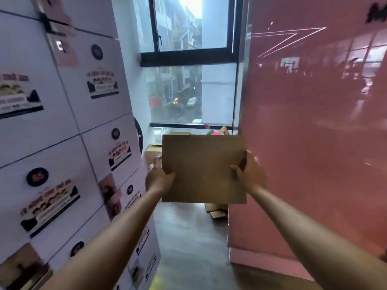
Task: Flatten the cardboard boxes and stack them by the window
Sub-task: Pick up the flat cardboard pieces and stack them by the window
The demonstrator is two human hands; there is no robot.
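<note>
- A flattened cardboard box (204, 169) is held up flat in front of the person, its brown face toward the camera and its long axis running 9 to 3 o'clock.
- The left hand (159, 176) grips the sheet's left edge low down, thumb on the near face and fingers wrapped behind.
- The right hand (250, 173) grips the right edge at about the same height, fingers curled round it. Both arms reach out equally, so neither hand is nearer the goal.
- The window (192, 65) lies at 12 o'clock from the sheet, at the far end of a narrow aisle.
- More cardboard (216, 209) lies on the floor (188, 237) at 6 o'clock from the sheet, near the foot of the window; a brown box (152, 153) shows at 9 o'clock, partly hidden.
- White cartons (62, 122) wall the aisle at 9 o'clock, a pink panel (314, 122) at 3 o'clock.
- Judging by this, flattening is done for this piece; carrying it forward and lowering it onto the pile remains.
</note>
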